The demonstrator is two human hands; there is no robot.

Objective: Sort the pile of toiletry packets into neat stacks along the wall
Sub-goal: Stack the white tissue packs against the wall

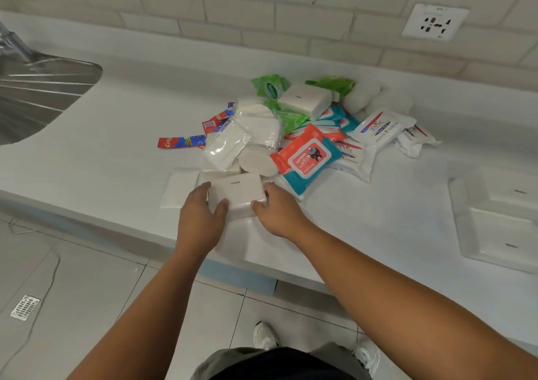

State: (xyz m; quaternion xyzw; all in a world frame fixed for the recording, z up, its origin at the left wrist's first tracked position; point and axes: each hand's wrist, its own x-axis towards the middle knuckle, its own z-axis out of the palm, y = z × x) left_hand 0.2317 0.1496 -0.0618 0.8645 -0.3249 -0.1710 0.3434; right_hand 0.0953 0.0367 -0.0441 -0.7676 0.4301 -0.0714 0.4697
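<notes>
A pile of toiletry packets lies on the white counter [116,135]. At its near edge sits a white tissue pack [237,189]. My left hand [201,213] grips its left side and my right hand [276,211] grips its right side. Behind it lie an orange and blue wipes pack [305,155], white Dove packets [378,128], green packets [270,88], red toothpaste sachets [180,142], clear white pouches [227,144] and another white tissue pack [305,99]. A flat white packet [177,189] lies left of my left hand.
A steel sink [37,94] is set into the counter at far left. A white tray [500,225] sits at the right. The tiled wall [262,16] runs along the back with a socket [435,21]. The counter's front edge is just below my hands.
</notes>
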